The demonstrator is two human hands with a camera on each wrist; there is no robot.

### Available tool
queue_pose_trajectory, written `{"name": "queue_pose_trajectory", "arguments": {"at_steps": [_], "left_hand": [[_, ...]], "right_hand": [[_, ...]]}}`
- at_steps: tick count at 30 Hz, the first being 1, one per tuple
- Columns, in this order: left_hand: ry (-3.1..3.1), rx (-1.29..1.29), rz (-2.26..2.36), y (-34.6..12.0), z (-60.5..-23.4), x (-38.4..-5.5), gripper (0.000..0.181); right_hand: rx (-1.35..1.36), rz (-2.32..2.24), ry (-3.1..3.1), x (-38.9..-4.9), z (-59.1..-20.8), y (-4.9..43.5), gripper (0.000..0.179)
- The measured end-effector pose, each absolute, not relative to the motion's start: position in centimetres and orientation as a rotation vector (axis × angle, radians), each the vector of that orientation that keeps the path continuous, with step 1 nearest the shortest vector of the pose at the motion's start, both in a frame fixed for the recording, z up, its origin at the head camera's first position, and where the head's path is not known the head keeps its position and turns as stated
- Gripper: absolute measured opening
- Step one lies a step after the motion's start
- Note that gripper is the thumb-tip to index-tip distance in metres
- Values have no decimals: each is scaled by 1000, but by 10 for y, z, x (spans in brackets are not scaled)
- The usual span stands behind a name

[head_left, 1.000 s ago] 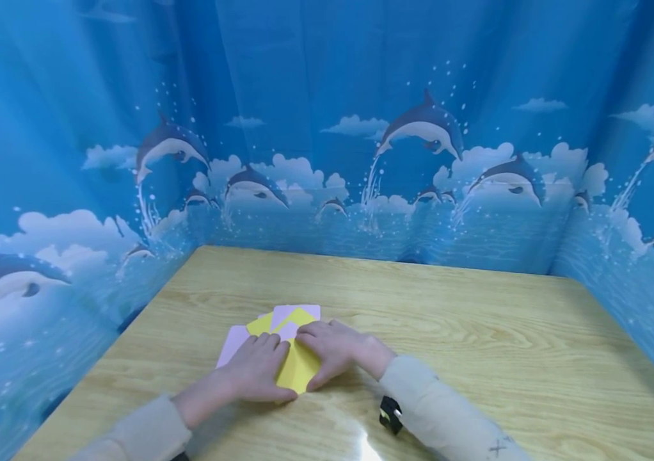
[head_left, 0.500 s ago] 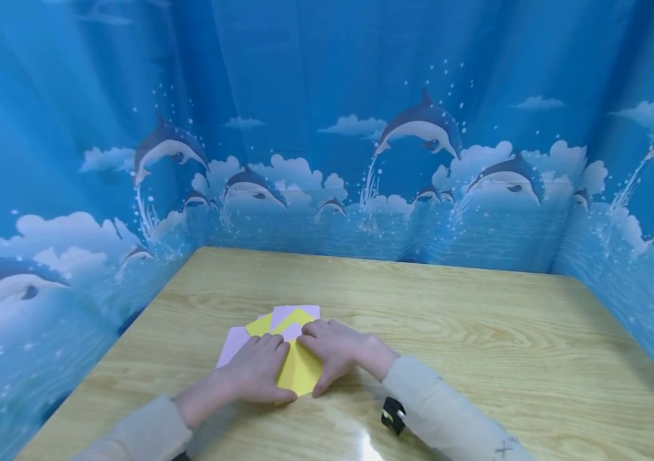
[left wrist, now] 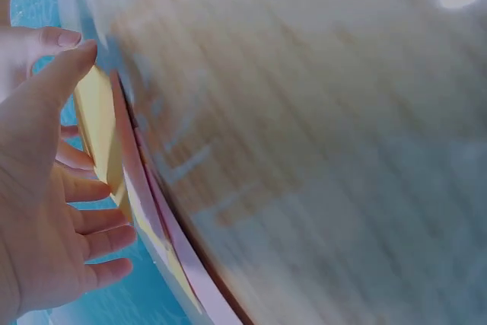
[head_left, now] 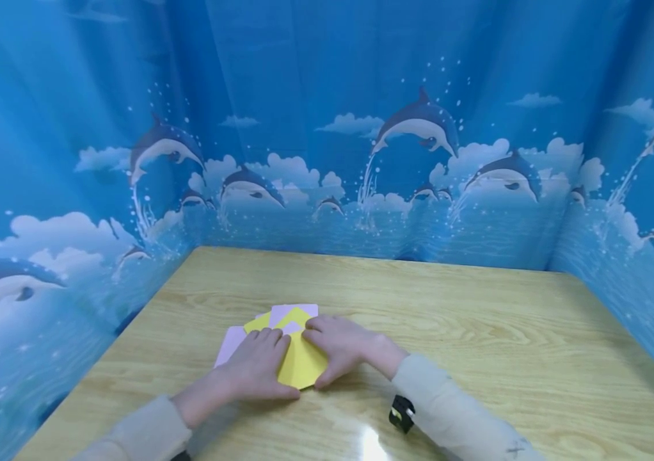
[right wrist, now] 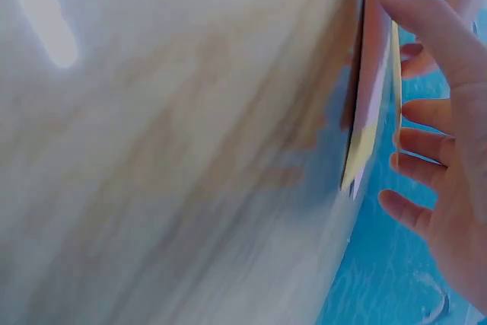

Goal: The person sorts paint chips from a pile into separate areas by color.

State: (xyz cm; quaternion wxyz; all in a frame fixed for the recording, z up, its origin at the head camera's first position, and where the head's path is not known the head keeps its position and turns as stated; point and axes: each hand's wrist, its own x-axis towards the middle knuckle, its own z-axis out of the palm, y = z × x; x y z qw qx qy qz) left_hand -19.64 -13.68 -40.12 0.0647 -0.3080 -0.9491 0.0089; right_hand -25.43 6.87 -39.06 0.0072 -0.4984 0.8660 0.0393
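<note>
Between the two hands in the head view is a yellow card (head_left: 303,365), lying on top of a fanned pile of pink and yellow cards. My left hand (head_left: 256,368) holds its left side, thumb along the near edge and fingers spread over the face. On the opposite side my right hand (head_left: 341,351) grips it, thumb at the near corner and fingertips on the upper part. In the left wrist view the yellow card (left wrist: 97,112) stands raised off the pile beneath, at the left fingers. The right wrist view shows the pile (right wrist: 370,74) edge-on beside the right thumb.
A pink card (head_left: 228,346) sticks out at the pile's left, and another pink card (head_left: 308,310) at its back. The wood-grain table (head_left: 477,346) extends to the right. A blue dolphin curtain (head_left: 327,128) hangs behind it. A black device (head_left: 402,413) shows under the right forearm.
My right hand has shifted slightly to the right, and more of the yellow card shows between the hands. My left hand stays almost in place on the card.
</note>
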Motion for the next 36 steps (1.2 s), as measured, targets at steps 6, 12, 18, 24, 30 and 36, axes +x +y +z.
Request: {"name": "queue_pose_trajectory", "arguments": {"at_steps": [6, 12, 18, 24, 30, 36], "left_hand": [[-2792, -917, -12, -127, -398, -206, 83], [-2780, -943, 0, -110, -392, -218, 72], [-2770, -995, 55, -89, -387, -232, 73], [-2783, -1051, 78, -68, -385, -245, 74], [-2787, -1086, 95, -49, -383, -260, 78], [-2802, -1092, 135, -31, -383, -275, 84]], "right_hand": [[-1510, -5, 2759, -259, -383, 90, 84], [-1484, -104, 2804, -264, -382, 113, 83], [-1404, -214, 2849, -265, -382, 135, 82], [-1326, -245, 2884, -266, -382, 159, 81], [-1189, -231, 2937, -270, -380, 184, 86], [-1104, -205, 2980, -275, -383, 205, 83]]}}
